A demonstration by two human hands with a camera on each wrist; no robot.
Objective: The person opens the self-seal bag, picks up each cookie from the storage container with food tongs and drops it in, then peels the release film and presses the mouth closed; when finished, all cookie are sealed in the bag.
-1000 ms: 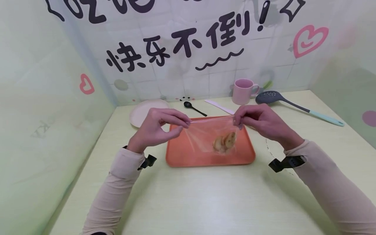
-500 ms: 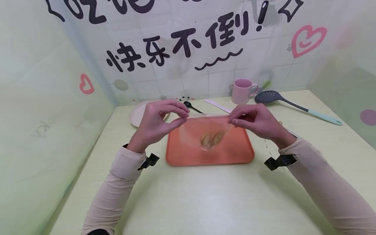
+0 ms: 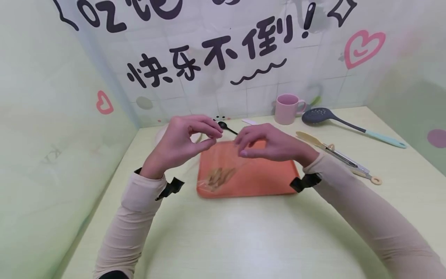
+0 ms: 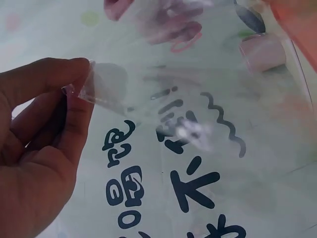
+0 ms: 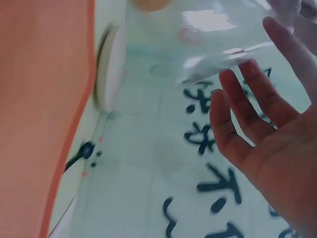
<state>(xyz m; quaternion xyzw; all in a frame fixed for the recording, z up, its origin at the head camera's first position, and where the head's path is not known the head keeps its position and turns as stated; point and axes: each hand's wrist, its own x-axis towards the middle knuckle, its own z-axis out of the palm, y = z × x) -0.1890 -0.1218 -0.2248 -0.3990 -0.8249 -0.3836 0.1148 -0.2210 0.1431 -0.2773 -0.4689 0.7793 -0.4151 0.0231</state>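
A clear plastic bag (image 3: 205, 185) hangs from my left hand (image 3: 184, 141) above an orange tray (image 3: 265, 180). Inside its lower part are a few tan, round slices (image 3: 220, 177), blurred, their kind unclear. In the left wrist view, my thumb and fingers pinch the edge of the bag (image 4: 106, 101). To the right of the bag, my right hand (image 3: 270, 143) has its fingers spread and loosely bent. The right wrist view shows the fingertips close to the bag (image 5: 208, 29) without gripping it; whether they touch is unclear.
Behind the tray lie a black spoon (image 3: 226, 127) and a pink-handled utensil (image 3: 249, 121), partly hidden. A pink mug (image 3: 286, 110), a slotted spoon (image 3: 317, 116) and tongs (image 3: 339, 155) are at the right. A plate (image 5: 113, 69) stands back left.
My right hand has let go of the bag's edge and moved left, uncovering the tongs. The bag has swung left with the slices. The left hand stays nearly in place.
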